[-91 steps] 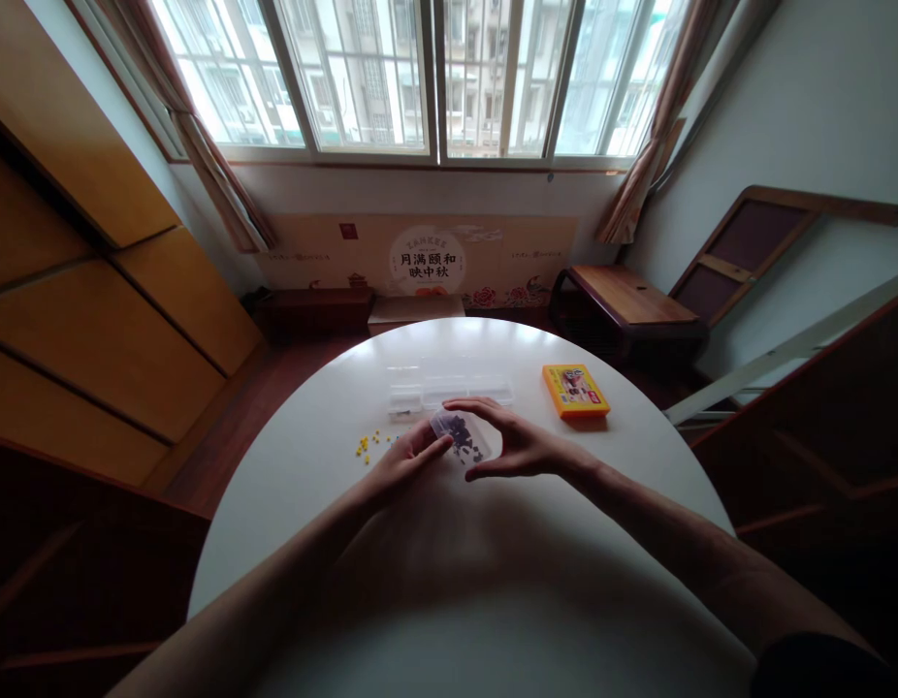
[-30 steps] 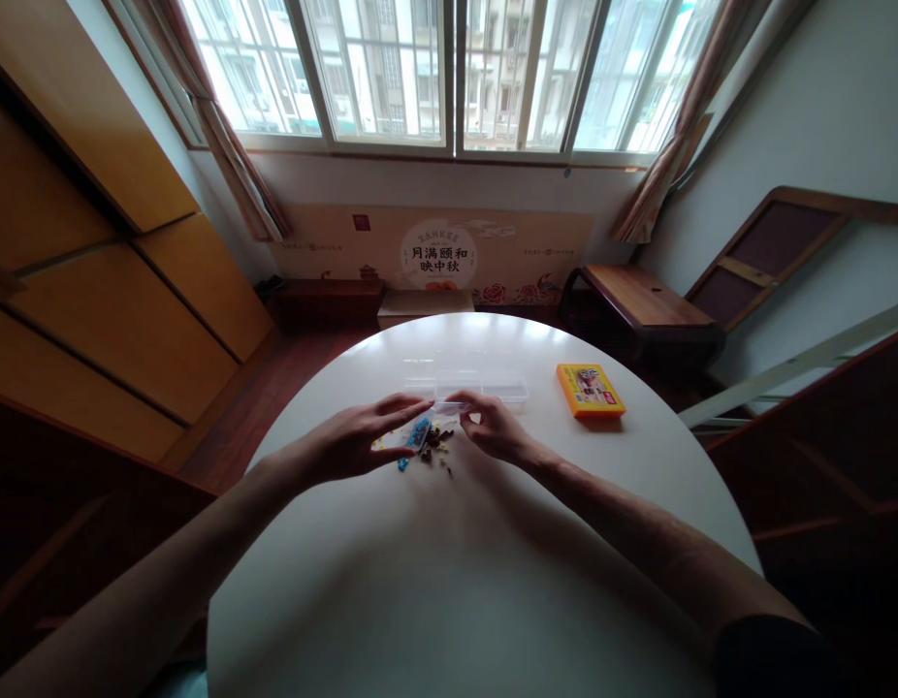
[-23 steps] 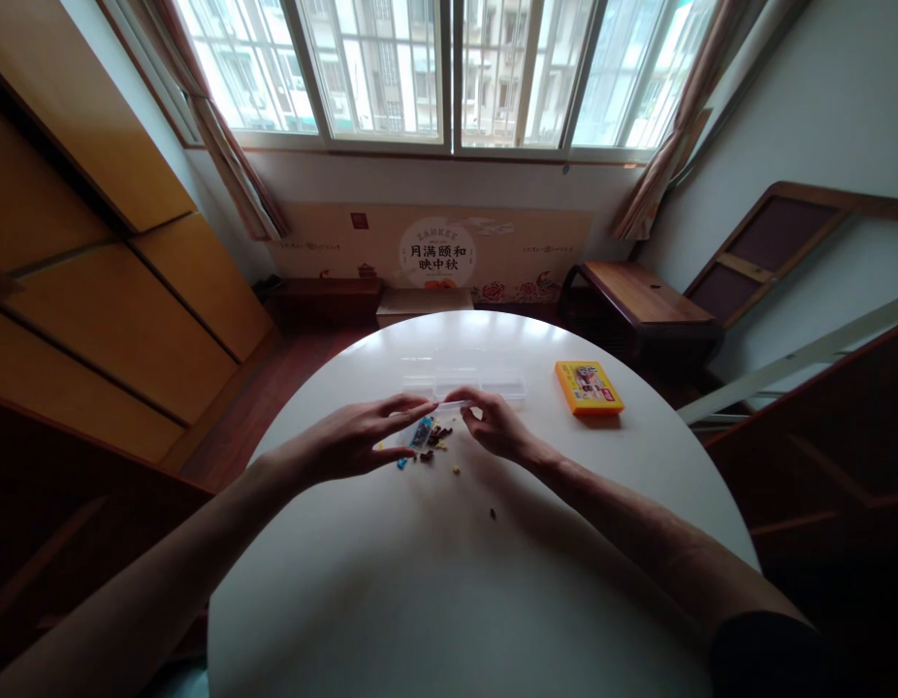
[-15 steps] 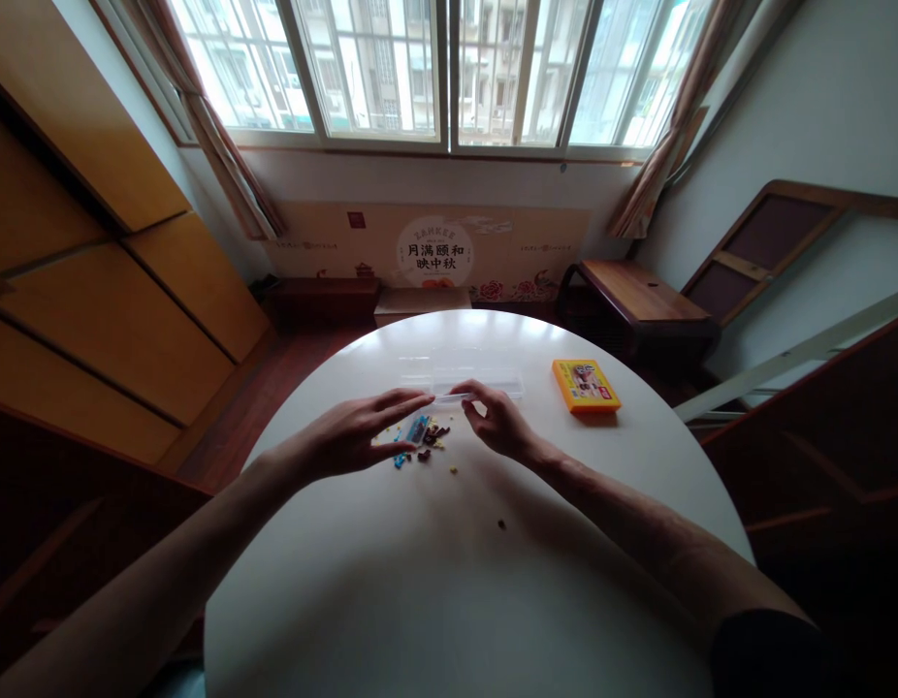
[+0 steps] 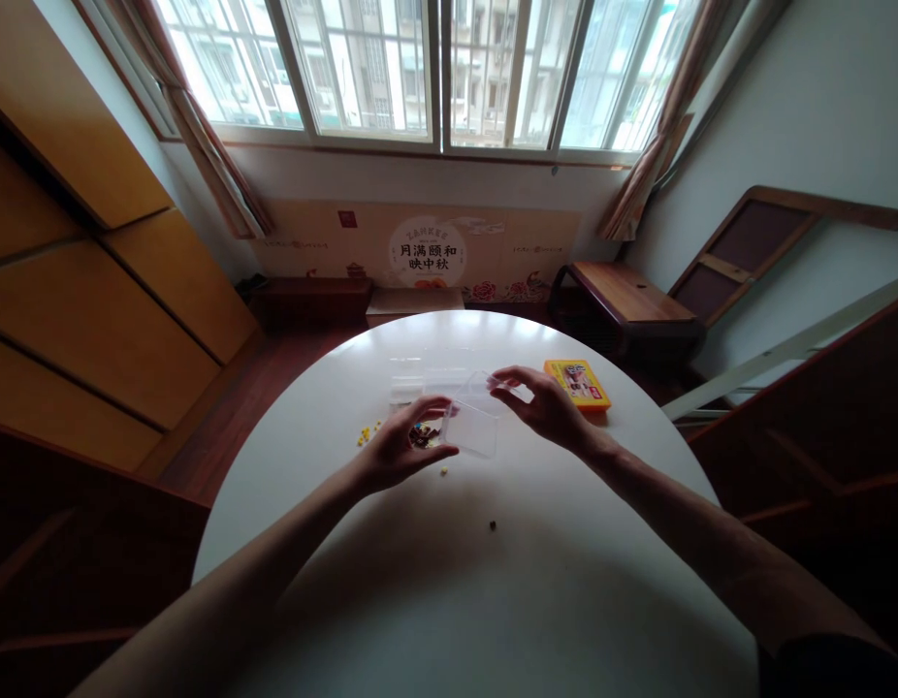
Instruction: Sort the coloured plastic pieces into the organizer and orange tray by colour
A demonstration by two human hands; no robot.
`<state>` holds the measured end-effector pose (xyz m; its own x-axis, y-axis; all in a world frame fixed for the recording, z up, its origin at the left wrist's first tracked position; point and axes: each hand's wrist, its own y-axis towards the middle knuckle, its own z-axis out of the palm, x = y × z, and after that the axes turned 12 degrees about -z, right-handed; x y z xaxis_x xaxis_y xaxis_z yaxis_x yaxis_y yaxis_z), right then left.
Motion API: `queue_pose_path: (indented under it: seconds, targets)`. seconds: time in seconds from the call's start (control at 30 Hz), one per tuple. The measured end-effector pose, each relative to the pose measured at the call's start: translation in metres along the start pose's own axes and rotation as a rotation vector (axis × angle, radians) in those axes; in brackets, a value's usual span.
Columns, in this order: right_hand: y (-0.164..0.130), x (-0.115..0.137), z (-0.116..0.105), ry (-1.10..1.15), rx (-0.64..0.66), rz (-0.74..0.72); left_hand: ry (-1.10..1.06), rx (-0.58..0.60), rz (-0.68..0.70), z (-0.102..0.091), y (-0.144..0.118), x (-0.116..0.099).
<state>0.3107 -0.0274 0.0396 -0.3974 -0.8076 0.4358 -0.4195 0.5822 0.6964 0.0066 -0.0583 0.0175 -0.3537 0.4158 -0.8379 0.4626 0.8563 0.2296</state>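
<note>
Right hand (image 5: pixel 555 409) shifted rightward, clear box (image 5: pixel 473 431) in left hand (image 5: pixel 395 444)

Over a white tabletop (image 5: pixel 601 514), the left hand (image 5: pixel 392 450) grips a clear tray (image 5: pixel 474 432) at its left side; the right hand (image 5: pixel 549 407) pinches a clear flap (image 5: pixel 481 383) beside it. Yellow bits (image 5: pixel 365 435) lie left of the hands, 1 dark bit (image 5: pixel 493 525) nearer the person, a yellow-orange box (image 5: pixel 574 380) beyond the right hand

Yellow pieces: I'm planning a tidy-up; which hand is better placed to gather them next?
Left hand, probably: it is nearer the yellow pieces, though holding a clear container; the right hand is farther off.
</note>
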Motion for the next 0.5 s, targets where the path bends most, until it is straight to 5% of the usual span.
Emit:
queue_pose_path:
  seconds: [0.2,0.33,0.5]
  targets:
    - [0.0,-0.016,-0.05,-0.19,0.087,-0.047,0.089,0.017,-0.091,0.025,0.012,-0.019]
    - [0.007,-0.036,-0.079,-0.388,0.102,-0.062,0.284,0.032,0.09,0.038,0.012,-0.03]
    - [0.011,-0.061,-0.094,-0.507,0.138,0.015,0.475,0.306,0.382,0.053,-0.002,-0.029]
